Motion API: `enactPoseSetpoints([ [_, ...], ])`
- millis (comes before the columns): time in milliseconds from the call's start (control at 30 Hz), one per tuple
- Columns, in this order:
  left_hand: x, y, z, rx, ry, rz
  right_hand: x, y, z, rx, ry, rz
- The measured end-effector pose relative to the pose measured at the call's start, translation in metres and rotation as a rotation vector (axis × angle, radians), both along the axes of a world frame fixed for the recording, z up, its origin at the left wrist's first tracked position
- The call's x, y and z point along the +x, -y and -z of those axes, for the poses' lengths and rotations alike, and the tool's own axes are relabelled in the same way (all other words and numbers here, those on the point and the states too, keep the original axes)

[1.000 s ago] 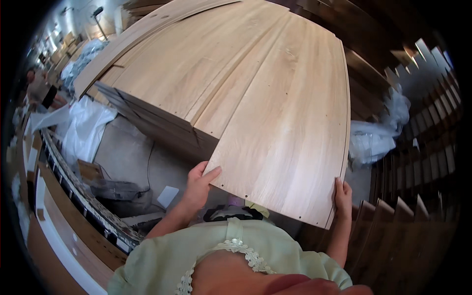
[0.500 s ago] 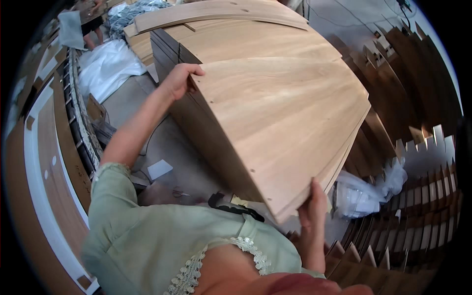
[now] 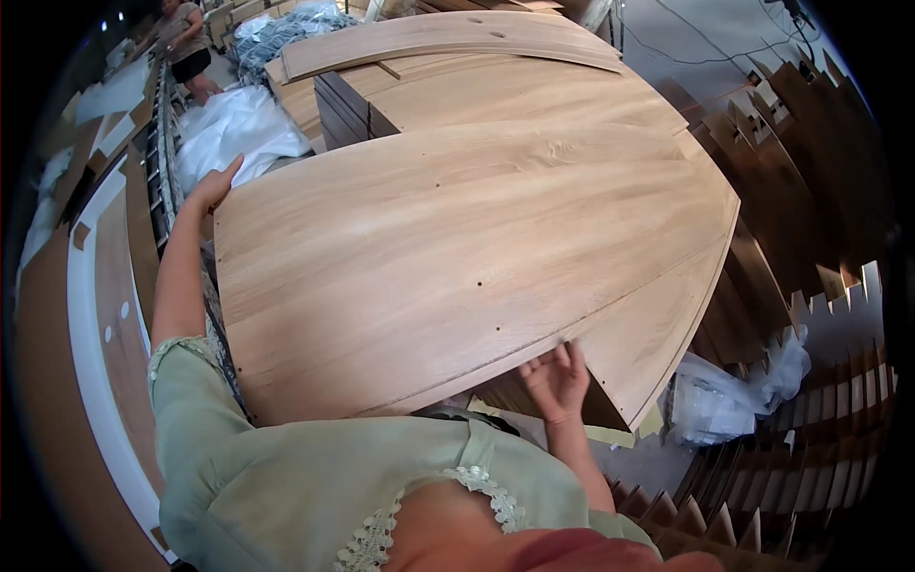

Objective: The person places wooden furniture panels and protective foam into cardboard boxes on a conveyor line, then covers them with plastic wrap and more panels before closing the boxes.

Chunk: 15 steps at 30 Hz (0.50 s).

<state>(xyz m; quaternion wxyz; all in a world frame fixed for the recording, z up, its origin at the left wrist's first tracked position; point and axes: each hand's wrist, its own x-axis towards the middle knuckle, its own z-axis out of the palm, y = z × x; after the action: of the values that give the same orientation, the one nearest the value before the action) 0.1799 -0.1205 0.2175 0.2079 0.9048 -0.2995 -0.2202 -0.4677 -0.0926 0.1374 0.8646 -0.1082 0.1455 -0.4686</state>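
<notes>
A large light wooden panel [image 3: 448, 257] with small drilled holes is held nearly flat in front of me. My left hand [image 3: 213, 188] grips its far left corner, arm stretched out. My right hand [image 3: 556, 378] holds the panel's near edge from underneath, fingers curled up against it. Below it lies another panel [image 3: 658, 334] of the same wood on a stack.
More wooden panels [image 3: 515, 86] are stacked beyond. Dark brown slats [image 3: 820, 238] stand in rows on the right. White plastic wrap [image 3: 233, 129] lies at the upper left, more plastic [image 3: 734, 396] at the lower right. Another person [image 3: 186, 52] stands at the top left. Long boards [image 3: 105, 315] run along the left.
The panel has swung from tilted on edge to nearly flat, face up. My left hand moved out to its far left corner and my right hand shifted under the near edge.
</notes>
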Motion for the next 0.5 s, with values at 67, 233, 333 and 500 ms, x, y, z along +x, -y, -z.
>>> enactPoseSetpoints([
  [67,0.010,-0.020,0.005,0.063,0.342,0.144,0.005,0.007,-0.013,0.028,-0.135,0.059],
  [233,-0.149,0.046,-0.044,-0.048,-0.038,0.428,0.017,0.008,-0.006,0.000,-0.374,0.044],
  [333,-0.178,0.092,-0.011,-0.134,0.129,0.507,0.026,0.011,-0.005,-0.103,-0.315,-0.043],
  [500,-0.223,0.090,-0.017,-0.076,0.208,0.377,0.007,0.017,0.006,-0.180,-0.342,-0.086],
])
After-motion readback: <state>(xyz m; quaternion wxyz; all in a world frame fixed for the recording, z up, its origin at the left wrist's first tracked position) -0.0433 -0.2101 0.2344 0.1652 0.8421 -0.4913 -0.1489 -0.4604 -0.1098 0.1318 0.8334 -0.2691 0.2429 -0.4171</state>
